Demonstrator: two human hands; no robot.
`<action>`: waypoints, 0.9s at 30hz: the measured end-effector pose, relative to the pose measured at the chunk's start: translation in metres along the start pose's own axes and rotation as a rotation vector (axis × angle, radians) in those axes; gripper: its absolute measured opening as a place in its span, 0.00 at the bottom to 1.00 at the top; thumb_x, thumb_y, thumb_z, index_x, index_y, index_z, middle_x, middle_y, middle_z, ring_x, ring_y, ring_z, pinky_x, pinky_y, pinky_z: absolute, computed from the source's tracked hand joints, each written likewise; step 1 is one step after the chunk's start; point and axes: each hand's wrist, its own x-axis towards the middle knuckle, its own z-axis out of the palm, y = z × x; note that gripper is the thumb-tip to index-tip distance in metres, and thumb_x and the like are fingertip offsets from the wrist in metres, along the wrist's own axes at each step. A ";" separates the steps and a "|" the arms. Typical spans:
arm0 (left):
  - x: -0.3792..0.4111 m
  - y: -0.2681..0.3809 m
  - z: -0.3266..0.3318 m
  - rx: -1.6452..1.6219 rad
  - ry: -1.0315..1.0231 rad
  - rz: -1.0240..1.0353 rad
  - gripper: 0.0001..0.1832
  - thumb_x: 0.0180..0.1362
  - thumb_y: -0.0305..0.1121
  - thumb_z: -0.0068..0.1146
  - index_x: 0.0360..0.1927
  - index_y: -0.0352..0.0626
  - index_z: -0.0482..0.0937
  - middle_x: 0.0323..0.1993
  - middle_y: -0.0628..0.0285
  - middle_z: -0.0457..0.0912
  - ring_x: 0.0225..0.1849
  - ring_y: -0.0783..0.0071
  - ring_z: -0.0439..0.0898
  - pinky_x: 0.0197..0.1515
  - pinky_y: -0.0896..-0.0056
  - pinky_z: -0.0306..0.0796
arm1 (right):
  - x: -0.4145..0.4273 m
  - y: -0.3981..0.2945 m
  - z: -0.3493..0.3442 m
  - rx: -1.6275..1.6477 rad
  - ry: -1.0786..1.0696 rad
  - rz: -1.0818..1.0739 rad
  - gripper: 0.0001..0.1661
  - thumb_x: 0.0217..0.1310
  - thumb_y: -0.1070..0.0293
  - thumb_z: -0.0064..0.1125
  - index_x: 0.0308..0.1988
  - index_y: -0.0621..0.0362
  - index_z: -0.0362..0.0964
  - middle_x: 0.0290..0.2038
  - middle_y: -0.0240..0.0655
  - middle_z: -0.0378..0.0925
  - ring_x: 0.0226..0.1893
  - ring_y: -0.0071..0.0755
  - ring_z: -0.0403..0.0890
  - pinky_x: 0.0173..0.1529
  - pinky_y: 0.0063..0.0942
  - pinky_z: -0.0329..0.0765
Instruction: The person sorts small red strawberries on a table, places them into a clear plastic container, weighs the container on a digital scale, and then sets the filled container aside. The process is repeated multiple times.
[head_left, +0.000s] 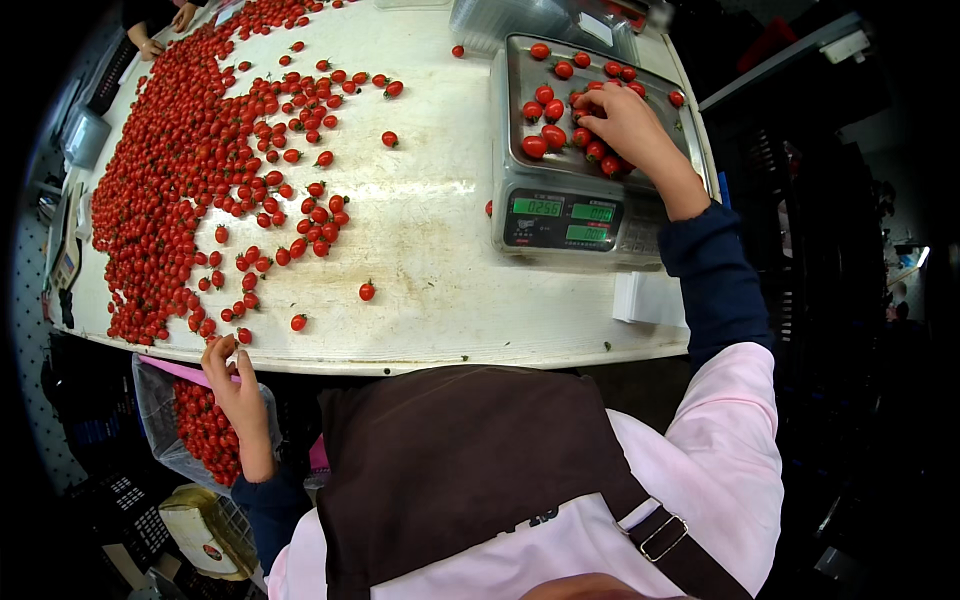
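Observation:
My right hand (619, 124) reaches over the steel pan of a digital scale (559, 217), its fingers among cherry tomatoes (553, 136) with green stems. Whether it grips one cannot be told. The scale's displays are lit green. At the lower left, my left hand (238, 390) is raised at the table's front edge with its fingers apart, close to a few tomatoes and above a plastic-lined crate (161, 435) of more tomatoes. A large heap of cherry tomatoes (172, 187) covers the left of the white table (427, 225), with loose ones scattered towards the middle.
Clear plastic containers (487, 22) are stacked behind the scale. A white stack (649, 298) lies in front of it. Another person's hands (154, 46) are at the far left end of the heap. Below the crate is a wrapped bundle (206, 532).

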 end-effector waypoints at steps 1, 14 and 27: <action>-0.001 -0.001 0.001 -0.010 -0.005 0.010 0.16 0.66 0.26 0.53 0.57 0.39 0.75 0.59 0.56 0.71 0.55 0.66 0.76 0.52 0.67 0.71 | 0.001 -0.004 0.003 -0.048 0.015 -0.016 0.12 0.57 0.65 0.64 0.37 0.62 0.80 0.35 0.49 0.82 0.39 0.56 0.82 0.45 0.46 0.78; -0.010 0.011 0.033 -0.075 -0.123 -0.004 0.16 0.64 0.25 0.55 0.55 0.37 0.76 0.50 0.56 0.78 0.51 0.64 0.78 0.54 0.65 0.70 | -0.046 -0.122 0.026 0.052 0.313 -0.355 0.10 0.53 0.71 0.61 0.39 0.56 0.77 0.32 0.40 0.75 0.40 0.51 0.77 0.44 0.43 0.73; 0.010 -0.020 0.023 0.550 -0.001 0.072 0.36 0.55 0.38 0.69 0.66 0.42 0.69 0.65 0.36 0.64 0.67 0.38 0.65 0.65 0.44 0.61 | -0.026 -0.148 0.138 -0.623 -0.493 -0.423 0.09 0.58 0.73 0.52 0.39 0.59 0.77 0.34 0.45 0.82 0.40 0.49 0.83 0.67 0.53 0.65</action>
